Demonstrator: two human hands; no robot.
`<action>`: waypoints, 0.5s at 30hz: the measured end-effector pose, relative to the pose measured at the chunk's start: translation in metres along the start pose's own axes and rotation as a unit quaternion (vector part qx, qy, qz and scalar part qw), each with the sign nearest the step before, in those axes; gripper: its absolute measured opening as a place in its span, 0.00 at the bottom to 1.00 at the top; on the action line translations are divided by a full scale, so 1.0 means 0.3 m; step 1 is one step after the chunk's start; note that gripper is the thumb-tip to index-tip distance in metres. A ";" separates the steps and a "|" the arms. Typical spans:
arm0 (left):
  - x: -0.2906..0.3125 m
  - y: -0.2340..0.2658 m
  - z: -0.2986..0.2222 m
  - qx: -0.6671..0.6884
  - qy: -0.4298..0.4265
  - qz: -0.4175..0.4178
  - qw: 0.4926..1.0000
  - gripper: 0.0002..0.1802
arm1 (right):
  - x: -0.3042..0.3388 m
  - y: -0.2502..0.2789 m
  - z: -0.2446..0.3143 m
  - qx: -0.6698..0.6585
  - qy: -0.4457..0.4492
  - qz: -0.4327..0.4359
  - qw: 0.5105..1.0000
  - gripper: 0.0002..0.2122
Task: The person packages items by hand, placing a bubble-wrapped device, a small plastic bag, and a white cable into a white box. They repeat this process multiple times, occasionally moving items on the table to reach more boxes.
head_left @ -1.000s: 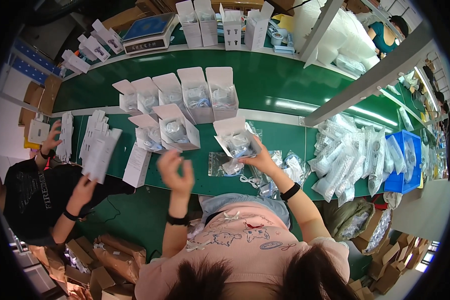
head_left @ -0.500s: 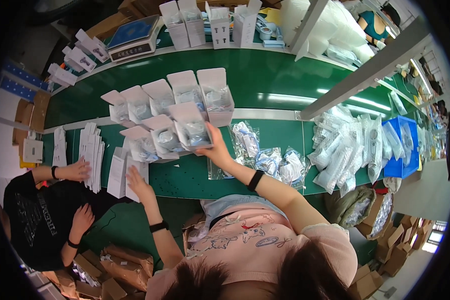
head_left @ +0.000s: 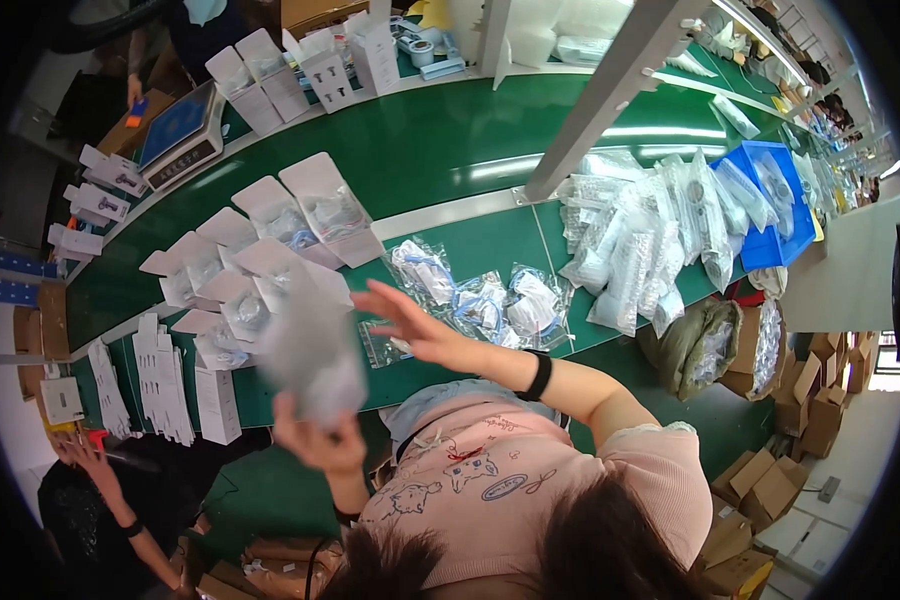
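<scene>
My left hand [head_left: 320, 440] grips a white box [head_left: 315, 350] over the table's near edge, smeared by motion. To its right, my right hand [head_left: 415, 325] has its fingers stretched out and apart, with nothing in them. Open white cartons [head_left: 345, 225] stand in two rows beyond and left of my hands, their lids up and clear-bagged parts inside. Beside my right hand lie clear bags of white and blue parts [head_left: 482, 305]. A closed white carton [head_left: 216, 405] stands left of my left hand.
Flat white cartons [head_left: 163, 390] lie at the left. Bubble-wrapped packets [head_left: 630, 265] are heaped at the right by a blue bin [head_left: 800, 225]. A metal post [head_left: 595, 115] rises behind. A scale [head_left: 182, 140] stands far left. A co-worker's hand [head_left: 90, 465] is at lower left.
My left hand has moved right from the cartons at the left and now holds a white box. My right hand has let go of an open carton. The view has shifted.
</scene>
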State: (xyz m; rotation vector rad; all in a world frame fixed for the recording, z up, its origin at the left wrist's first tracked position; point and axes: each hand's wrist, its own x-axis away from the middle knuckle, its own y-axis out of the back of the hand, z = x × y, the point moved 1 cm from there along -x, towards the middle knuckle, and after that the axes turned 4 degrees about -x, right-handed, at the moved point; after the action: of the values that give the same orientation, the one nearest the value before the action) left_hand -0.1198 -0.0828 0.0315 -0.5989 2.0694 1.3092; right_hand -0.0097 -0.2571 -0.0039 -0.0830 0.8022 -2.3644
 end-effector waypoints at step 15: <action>-0.179 -0.442 -0.294 0.471 0.005 0.359 0.806 0.61 | 0.371 0.339 0.298 0.072 0.004 -0.161 0.984 0.29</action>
State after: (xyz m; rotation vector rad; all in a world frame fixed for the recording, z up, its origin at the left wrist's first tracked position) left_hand -0.0169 -0.2147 0.0136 0.6800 2.6852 0.3943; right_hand -0.0203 -0.4321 -0.0041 -0.1522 0.6592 -2.7216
